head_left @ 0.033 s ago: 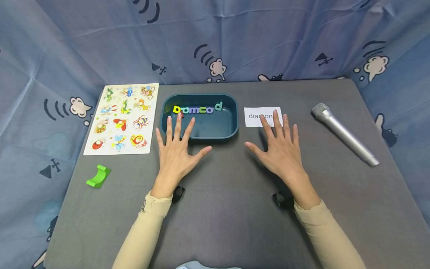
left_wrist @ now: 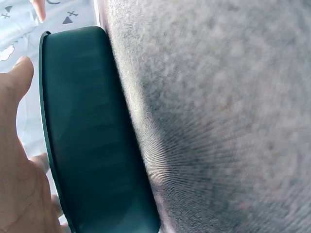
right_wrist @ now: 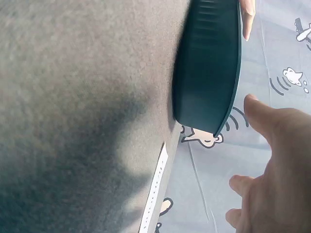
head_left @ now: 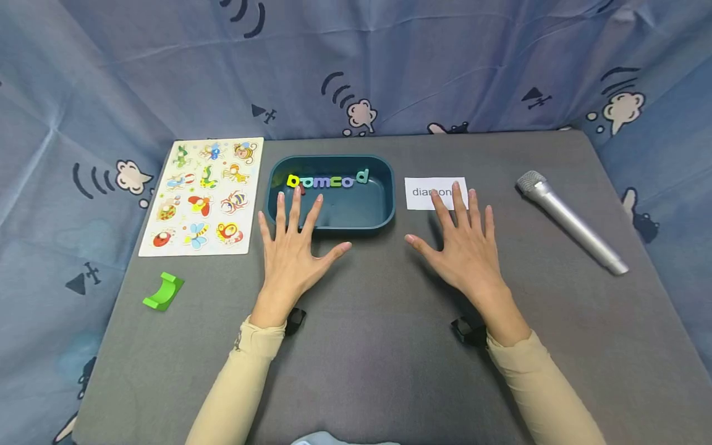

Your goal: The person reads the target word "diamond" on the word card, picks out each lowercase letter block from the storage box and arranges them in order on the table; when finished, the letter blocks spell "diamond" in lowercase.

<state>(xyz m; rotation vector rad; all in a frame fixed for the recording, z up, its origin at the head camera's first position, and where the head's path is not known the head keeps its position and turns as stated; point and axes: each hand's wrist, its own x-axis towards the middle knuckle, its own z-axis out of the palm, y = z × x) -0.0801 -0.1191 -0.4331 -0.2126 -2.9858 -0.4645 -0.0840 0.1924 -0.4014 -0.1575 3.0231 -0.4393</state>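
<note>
My left hand has its fingers spread, palm down, and holds nothing. Its fingertips overlap the near left part of a dark teal tray in the head view. Inside the tray lies a row of colourful letters, with a light teal letter d at its right end; a small red piece is partly hidden by a finger. My right hand, spread and holding nothing, overlaps a white word card and hides part of its print. Both wrist views show the tray's outer wall beside the raised hands.
A sticker sheet with cartoon insects lies left of the tray. Nearer on the left sits a green curved block. A silver microphone lies at the right. A blue patterned curtain hangs behind the grey table.
</note>
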